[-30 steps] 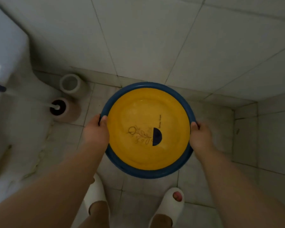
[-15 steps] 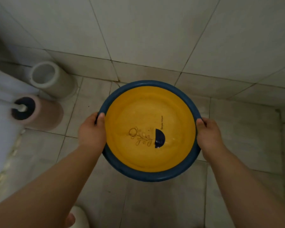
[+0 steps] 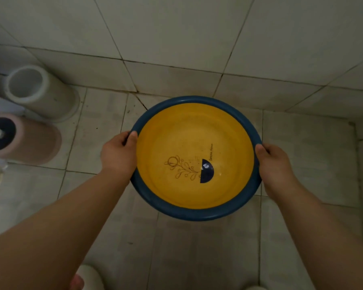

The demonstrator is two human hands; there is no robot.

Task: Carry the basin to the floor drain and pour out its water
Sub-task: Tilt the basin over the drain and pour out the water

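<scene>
Yellow inside and dark blue along its rolled rim, the round plastic basin (image 3: 195, 158) is held up over the pale tiled floor (image 3: 197, 258), close to the foot of the tiled wall (image 3: 176, 38). A brown flower drawing and a dark blue half-circle mark show on its bottom through shallow, clear water, which glints faintly. The basin sits nearly level, its near edge a little lower in the head view.

Both hands are closed on the rim at opposite sides: the left hand (image 3: 118, 153) clamps the left edge with the thumb hooked over the top and the fingers curled underneath, and the right hand (image 3: 274, 162) grips the right edge in the same way. Both bare forearms reach in from the lower corners.

At the left, a white cylindrical plastic holder (image 3: 40, 93) stands by the wall, and just in front of it a pink cylindrical holder (image 3: 29, 141) carries a white-handled brush in its dark opening. A white slipper (image 3: 88, 277) with a toe showing peeks in at the bottom edge.

Compared with half a second ago, the grip is unchanged and the basin is still level. It lies slightly lower and to the right in the view, and more floor shows beyond it, including the right-hand corner of the wall. No floor drain can be made out.
</scene>
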